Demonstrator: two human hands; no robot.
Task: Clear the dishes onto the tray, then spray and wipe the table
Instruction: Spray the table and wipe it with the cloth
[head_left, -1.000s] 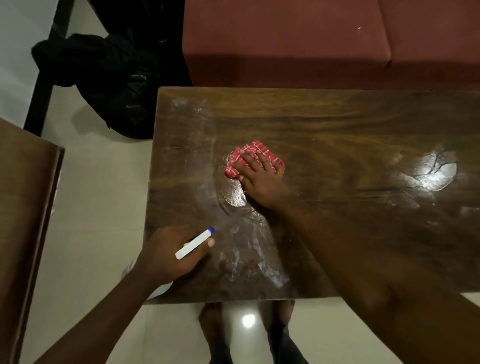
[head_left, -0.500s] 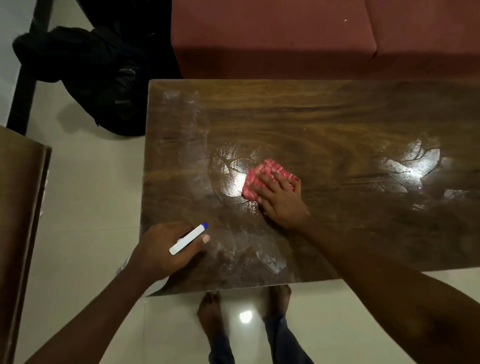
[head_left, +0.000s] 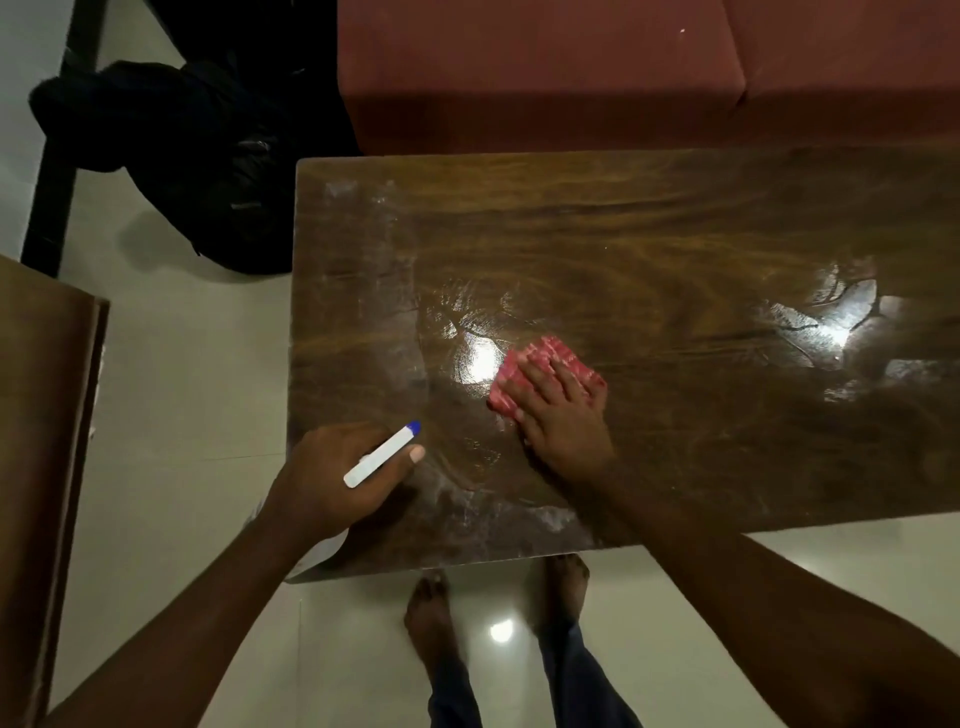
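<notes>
Table: dark brown rectangular wooden table (head_left: 649, 234), filling the centre and running off the frame at 3 o'clock. Surface bare of dishes; wet glare patches near centre and toward 3 o'clock, pale smeared streaks along the 9 o'clock and 6 o'clock edges. Judged: clearing done, wiping in hand.

Sofa: dark red upholstered sofa (head_left: 571, 67) at 12 o'clock, its top cut off.

Bag: black soft bag (head_left: 208, 171) on the pale floor at 10 o'clock; details too dark to read.

Second brown wooden surface (head_left: 41, 441) at 9 o'clock, only partly in view.

Right hand (head_left: 563, 415): spread flat, palm down, pressing the cloth to the table just right of the central glare, likely to drag it through the wet film.

Left hand (head_left: 332, 478): closed around the spray bottle at the table's 7 o'clock corner, apparently parked clear of the wiping.

Cloth: red patterned folded cloth (head_left: 540, 361), mostly under the fingers.

Spray bottle: white slender part with a blue tip (head_left: 384, 454); body hidden by the hand, so the shape is uncertain.

Tray: not in view.
</notes>
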